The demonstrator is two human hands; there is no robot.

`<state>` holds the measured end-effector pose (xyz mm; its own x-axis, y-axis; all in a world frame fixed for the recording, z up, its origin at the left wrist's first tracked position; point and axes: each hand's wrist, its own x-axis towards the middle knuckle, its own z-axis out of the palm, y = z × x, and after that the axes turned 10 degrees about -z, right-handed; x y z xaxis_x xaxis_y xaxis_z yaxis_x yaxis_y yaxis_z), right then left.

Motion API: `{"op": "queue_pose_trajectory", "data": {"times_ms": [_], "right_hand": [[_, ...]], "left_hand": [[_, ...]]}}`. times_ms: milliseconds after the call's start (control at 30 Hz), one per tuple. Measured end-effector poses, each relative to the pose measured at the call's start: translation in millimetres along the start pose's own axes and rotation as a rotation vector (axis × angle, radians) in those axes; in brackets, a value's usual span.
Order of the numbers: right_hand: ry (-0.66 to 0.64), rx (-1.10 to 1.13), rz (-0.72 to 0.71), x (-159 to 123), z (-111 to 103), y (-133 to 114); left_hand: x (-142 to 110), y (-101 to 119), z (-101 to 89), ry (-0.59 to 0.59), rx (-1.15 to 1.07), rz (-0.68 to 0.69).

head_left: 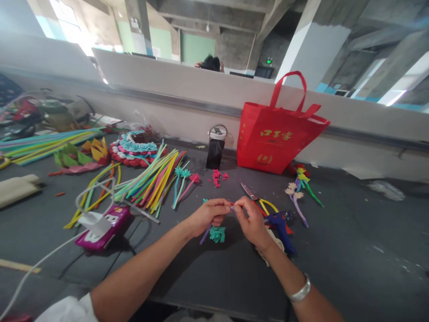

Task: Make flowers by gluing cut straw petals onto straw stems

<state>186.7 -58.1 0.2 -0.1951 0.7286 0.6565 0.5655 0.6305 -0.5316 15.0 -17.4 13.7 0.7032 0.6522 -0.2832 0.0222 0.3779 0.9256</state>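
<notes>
clerk: state of the hands?

inspector: both closed at the fingertips. the left hand [214,213] and the right hand [250,222] meet over the near middle of the desk [355,264], pinching a small purple piece [232,208] between them. a purple stem [204,235] slants out below the left hand; whether it joins the piece, i cannot tell.

clerk: why held so?

inspector: presumably for control, the piece being so small.

clerk: and the placement of the rest?

inspector: a teal fringed piece [217,235] lies just nearer than the left hand, and pink scraps [216,177] lie beyond both, seemingly for short reach. scissors [250,192] lie beside the right hand, blades pointing far left. coloured stems [162,181] fan out to the left, probably for easy picking.

clerk: obstructions?

inspector: a dark blue item [282,230] crowds the right wrist beside the scissors' handles. a purple power strip [109,229] with a white cable sits left of the left forearm. the bottle [215,152] and red bag [275,141] stand on the far side, well apart from both hands.
</notes>
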Motion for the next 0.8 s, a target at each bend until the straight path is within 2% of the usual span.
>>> {"op": "queue_pose_trajectory", "data": {"times_ms": [67,167,233,433,633,800], "right_hand": [[0.015,0.008,0.043,-0.2,0.4,1.5],[0.028,0.025,0.115,-0.7,0.1,4.1],[0.028,0.047,0.157,-1.0,0.0,5.2],[0.0,0.136,0.225,-0.9,2.5,4.3],[-0.004,0.189,0.251,-1.1,4.7,5.8],[-0.025,0.201,0.236,-0.1,3.8,5.3]], "left_hand": [[0.2,1.2,-1.0,0.133,0.239,0.153],[1.3,-0.4,-2.4,0.361,0.72,0.467],[2.0,-2.9,-3.7,0.444,0.931,0.591],[-0.1,-4.4,-7.9,0.46,1.163,0.744],[-3.8,-1.1,-8.0,0.455,1.349,0.788],[-4.0,-2.1,-7.7,0.433,1.309,0.788]]}}
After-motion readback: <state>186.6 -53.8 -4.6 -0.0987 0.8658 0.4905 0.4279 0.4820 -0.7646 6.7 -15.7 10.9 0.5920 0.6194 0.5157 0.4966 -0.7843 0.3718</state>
